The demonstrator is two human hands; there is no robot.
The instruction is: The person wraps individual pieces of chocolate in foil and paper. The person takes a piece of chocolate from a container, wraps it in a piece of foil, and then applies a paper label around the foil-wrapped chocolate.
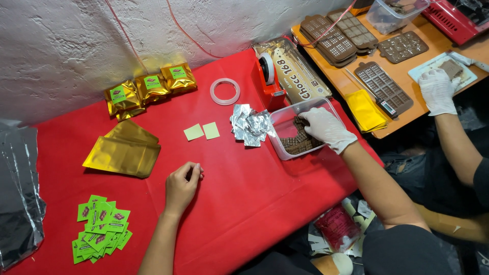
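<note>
Fingertips of gloved hand [326,127] hidden inside clear tub [285,122]; foil sheet [18,193] and red case [456,18] cut off by edges.

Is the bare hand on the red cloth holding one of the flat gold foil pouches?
No, the bare hand rests loosely curled on the red cloth, apart from the flat gold foil pouches lying beyond it.

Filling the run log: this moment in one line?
left hand: fingers curled on red table cover | right hand: out of view | co-worker's gloved hand: in clear tub of chocolate pieces
</note>
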